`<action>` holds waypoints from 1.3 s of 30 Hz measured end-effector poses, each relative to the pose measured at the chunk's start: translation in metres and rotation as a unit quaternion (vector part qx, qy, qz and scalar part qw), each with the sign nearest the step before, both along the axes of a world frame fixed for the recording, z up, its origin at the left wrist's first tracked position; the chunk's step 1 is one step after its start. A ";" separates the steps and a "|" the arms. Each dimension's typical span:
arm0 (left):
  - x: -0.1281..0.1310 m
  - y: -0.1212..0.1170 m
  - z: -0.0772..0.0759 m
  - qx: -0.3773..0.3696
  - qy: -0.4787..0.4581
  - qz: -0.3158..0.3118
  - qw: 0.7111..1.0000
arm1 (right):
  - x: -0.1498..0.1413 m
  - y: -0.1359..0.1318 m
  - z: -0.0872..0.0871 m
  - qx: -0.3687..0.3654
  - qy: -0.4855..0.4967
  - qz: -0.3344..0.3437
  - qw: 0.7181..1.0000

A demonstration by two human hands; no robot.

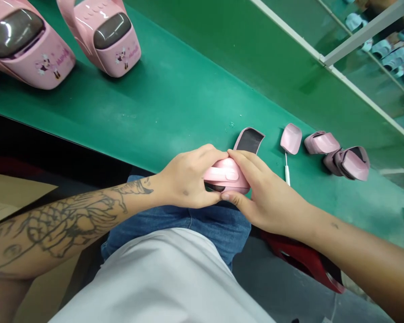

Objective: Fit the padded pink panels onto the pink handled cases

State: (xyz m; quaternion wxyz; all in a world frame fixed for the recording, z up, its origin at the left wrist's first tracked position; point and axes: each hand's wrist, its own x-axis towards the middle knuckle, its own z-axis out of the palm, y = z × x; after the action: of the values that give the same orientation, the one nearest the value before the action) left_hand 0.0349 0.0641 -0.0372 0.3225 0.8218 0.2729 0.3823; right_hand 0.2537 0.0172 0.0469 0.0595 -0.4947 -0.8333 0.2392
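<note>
Fingers of both hands (185,179) (262,197) — pinching a pink plastic shell (226,176) from either side.

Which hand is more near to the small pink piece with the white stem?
Right. The right hand sits below the pink piece; the left hand is farther, beyond the pink case both hold.

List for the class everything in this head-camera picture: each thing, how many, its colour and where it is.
Cases with dark windows: two, pink, far end of belt, left.
Green belt: one, green, across view.
Shell with dark panel: one, pink, on belt beyond hands.
Spoon-shaped piece on white stick: one, pink, on belt, right.
Folded pieces: two, pink, on belt, further right.
Cardboard: one, tan, lower left.
Red seat: one, red, below belt.
Moulded part: one, pink, in both hands.
Left hand: one, gripping part.
Right hand: one, gripping part.
</note>
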 end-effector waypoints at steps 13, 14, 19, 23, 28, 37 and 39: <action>-0.008 0.016 -0.008 -0.084 0.040 -0.036 0.995 | 0.009 0.002 -0.022 0.044 0.071 0.002 0.997; -0.012 0.016 -0.011 -0.116 0.065 -0.037 0.990 | 0.013 -0.002 -0.025 0.044 0.072 -0.005 0.996; -0.007 0.007 -0.028 -0.126 0.120 -0.044 0.984 | 0.048 -0.043 -0.055 0.105 0.122 -0.087 0.983; 0.018 0.002 -0.029 -0.155 0.058 -0.097 0.981 | 0.069 -0.076 -0.093 0.145 0.162 -0.166 0.962; 0.039 0.000 -0.025 -0.222 0.015 -0.130 0.966 | 0.067 -0.087 -0.122 0.179 0.213 -0.239 0.930; 0.053 0.003 -0.023 -0.109 0.022 -0.151 0.982 | 0.066 -0.081 -0.117 0.168 0.245 -0.241 0.924; 0.054 0.001 -0.024 -0.096 0.010 -0.138 0.986 | 0.066 -0.082 -0.117 0.167 0.240 -0.248 0.924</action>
State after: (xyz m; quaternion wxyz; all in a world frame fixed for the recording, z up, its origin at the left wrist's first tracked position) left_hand 0.0888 0.0651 -0.0607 0.4467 0.8206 0.1958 0.2979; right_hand 0.3201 -0.0652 -0.0698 0.3967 -0.5960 -0.6730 0.1857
